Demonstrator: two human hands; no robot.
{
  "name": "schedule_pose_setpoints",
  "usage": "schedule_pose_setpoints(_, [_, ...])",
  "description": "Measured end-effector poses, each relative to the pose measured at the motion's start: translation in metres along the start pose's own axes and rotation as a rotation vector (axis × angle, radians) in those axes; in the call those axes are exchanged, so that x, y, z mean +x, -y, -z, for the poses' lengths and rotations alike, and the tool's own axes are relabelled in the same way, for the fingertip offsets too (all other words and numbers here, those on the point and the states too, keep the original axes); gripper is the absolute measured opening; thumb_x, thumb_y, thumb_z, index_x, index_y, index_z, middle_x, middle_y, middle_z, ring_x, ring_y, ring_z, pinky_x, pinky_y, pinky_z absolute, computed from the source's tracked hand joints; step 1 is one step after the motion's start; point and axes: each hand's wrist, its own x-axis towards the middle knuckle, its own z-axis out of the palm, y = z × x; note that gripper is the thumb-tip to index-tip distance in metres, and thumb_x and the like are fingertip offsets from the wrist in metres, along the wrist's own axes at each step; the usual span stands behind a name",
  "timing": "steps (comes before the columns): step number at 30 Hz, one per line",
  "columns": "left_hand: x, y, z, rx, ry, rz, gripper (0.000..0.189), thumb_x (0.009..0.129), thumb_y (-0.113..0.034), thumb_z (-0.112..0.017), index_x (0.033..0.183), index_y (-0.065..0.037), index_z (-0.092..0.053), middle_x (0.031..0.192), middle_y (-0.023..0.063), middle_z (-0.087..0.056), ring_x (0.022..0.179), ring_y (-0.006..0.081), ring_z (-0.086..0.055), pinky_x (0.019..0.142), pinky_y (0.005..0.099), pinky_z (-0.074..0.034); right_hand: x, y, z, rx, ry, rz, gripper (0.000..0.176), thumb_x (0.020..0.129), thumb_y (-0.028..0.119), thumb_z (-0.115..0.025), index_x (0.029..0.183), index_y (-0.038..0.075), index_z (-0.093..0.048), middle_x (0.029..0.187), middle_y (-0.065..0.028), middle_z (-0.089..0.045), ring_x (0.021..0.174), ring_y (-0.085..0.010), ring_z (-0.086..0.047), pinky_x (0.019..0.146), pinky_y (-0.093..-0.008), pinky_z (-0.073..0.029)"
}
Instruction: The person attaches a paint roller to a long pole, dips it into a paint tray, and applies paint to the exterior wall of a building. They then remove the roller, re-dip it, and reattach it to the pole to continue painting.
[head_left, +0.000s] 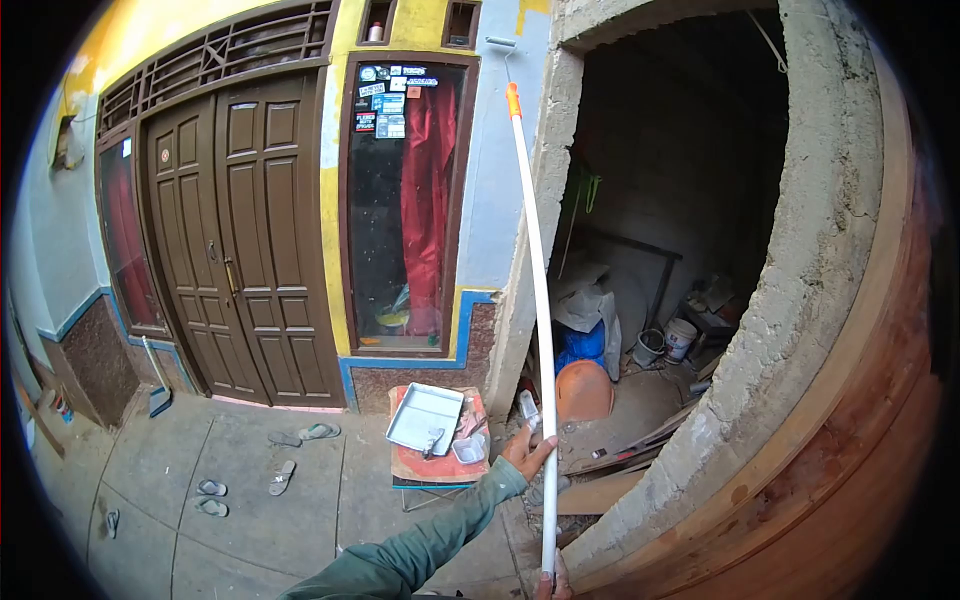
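A paint roller with an orange handle is fixed to the top of a long white pole. The roller is up against the pale blue wall strip, right of the window. My left hand, at the end of a green sleeve, grips the pole partway down. Lower, at the bottom edge of the view, my right hand is closed around the pole's lower end and only partly shows. Left of my left hand, a paint tray and a small white tub sit on a low reddish stand.
Brown double doors and a window with a red curtain face me. Several sandals lie on the concrete floor. At right, a rough doorway opens onto a dark room with buckets and an orange tub.
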Motion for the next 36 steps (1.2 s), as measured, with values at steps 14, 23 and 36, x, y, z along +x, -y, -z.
schedule_pose_setpoints(14, [0.024,0.015,-0.013,-0.166,0.041,0.028,0.046,0.09,-0.02,-0.052,0.126,0.002,-0.033,0.084,0.0064,-0.059,0.072,0.0098,-0.058,0.065,0.0233,-0.047,0.018,-0.022,0.002,-0.064,-0.051,0.09,0.039,0.091,0.031,-0.043,0.124,0.011,-0.051,0.105,-0.0128,-0.061,0.082,-0.027,-0.059,0.069,-0.0346,-0.046])
schedule_pose_setpoints(23, [0.028,-0.001,-0.013,-0.063,-0.058,-0.016,0.056,0.089,-0.022,-0.054,0.131,0.006,-0.03,0.088,0.0086,-0.061,0.079,0.0103,-0.057,0.069,0.0232,-0.046,0.05,0.003,0.001,-0.077,0.059,-0.117,0.037,0.091,0.028,-0.043,0.123,0.013,-0.051,0.091,-0.0182,-0.062,0.075,-0.0316,-0.059,0.063,-0.0384,-0.045])
schedule_pose_setpoints(36, [0.025,-0.024,-0.029,-0.086,0.055,0.02,0.052,0.088,-0.024,-0.055,0.126,0.005,-0.034,0.098,0.0171,-0.061,0.091,0.0217,-0.062,0.079,0.0309,-0.048,0.129,0.02,-0.006,-0.018,0.084,-0.062,0.044,0.09,0.022,-0.042,0.129,0.003,-0.042,0.071,-0.004,-0.051,0.052,-0.0092,-0.042,0.046,-0.0247,-0.038])
